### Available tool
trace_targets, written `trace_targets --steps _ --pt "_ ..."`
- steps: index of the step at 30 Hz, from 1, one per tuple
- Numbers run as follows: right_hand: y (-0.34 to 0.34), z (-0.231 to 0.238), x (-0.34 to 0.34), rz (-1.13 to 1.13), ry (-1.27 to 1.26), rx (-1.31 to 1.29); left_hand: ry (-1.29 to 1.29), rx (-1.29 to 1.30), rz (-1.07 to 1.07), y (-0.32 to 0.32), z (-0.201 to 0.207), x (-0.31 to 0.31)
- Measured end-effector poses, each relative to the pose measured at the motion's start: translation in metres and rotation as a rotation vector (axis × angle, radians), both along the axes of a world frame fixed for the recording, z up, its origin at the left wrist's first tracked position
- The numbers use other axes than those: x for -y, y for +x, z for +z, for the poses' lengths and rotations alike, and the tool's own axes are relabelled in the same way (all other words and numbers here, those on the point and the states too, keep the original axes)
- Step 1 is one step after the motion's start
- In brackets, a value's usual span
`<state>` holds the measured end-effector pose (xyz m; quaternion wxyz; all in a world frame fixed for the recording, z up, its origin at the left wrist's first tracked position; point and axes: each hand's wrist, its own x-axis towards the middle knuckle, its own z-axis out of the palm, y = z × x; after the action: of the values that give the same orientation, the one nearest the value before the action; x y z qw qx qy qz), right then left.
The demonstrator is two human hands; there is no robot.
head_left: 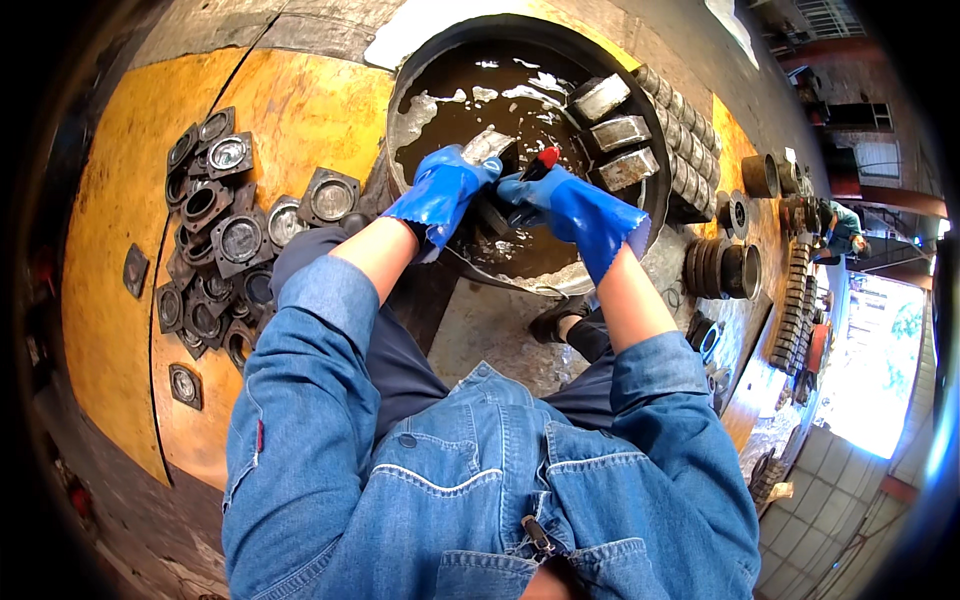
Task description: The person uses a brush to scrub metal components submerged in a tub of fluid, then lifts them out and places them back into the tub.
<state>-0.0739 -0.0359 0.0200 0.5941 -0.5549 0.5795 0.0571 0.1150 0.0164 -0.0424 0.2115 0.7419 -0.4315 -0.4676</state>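
Observation:
Both my hands wear blue rubber gloves and are over a round dark tub (655,200) of brown, foamy liquid. My left hand (447,190) is closed on a grey metal block (487,146) near the tub's middle. Close beside it, my right hand (560,195) grips a tool with a red end (546,157); the tool's working end is hidden. Another dark block (490,215) shows below the hands, partly in the liquid. Along the tub's right inner side sit three wet metal blocks (620,132).
Square metal parts with round openings (240,238) lie piled on yellow boards at left. Right of the tub stand rows of stacked ribbed metal parts (690,140) and metal rings (722,268). A person (845,232) is far off at right.

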Motion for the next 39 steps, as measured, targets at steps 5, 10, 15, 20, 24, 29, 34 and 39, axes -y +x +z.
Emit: trace_targets --steps 5,10,15,20,24,29,34,39 --pt "0.006 -0.031 -0.015 0.304 -0.426 -0.282 0.040 0.008 -0.022 -0.006 0.009 0.008" --pt "0.020 -0.028 -0.024 0.527 -0.552 -0.587 -0.031 -0.082 0.020 -0.004 0.000 -0.001" --pt "0.008 -0.016 -0.035 0.591 -0.752 -0.652 -0.062 -0.130 0.028 -0.006 0.001 0.000" --pt "0.001 -0.026 -0.027 0.571 -0.875 -0.471 -0.003 -0.069 0.059 -0.004 -0.002 -0.003" --pt "-0.034 -0.091 -0.001 0.159 -0.594 -0.370 -0.010 0.003 0.016 -0.017 0.016 0.010" --pt "-0.014 -0.058 -0.012 0.121 -0.404 -0.168 0.033 -0.061 0.015 -0.003 0.011 0.001" --pt "-0.015 -0.023 -0.003 0.166 -0.230 -0.189 0.031 0.073 0.015 -0.014 0.026 0.002" --pt "0.009 0.000 -0.018 0.324 -0.331 -0.248 0.018 0.013 -0.006 -0.007 0.010 0.001"
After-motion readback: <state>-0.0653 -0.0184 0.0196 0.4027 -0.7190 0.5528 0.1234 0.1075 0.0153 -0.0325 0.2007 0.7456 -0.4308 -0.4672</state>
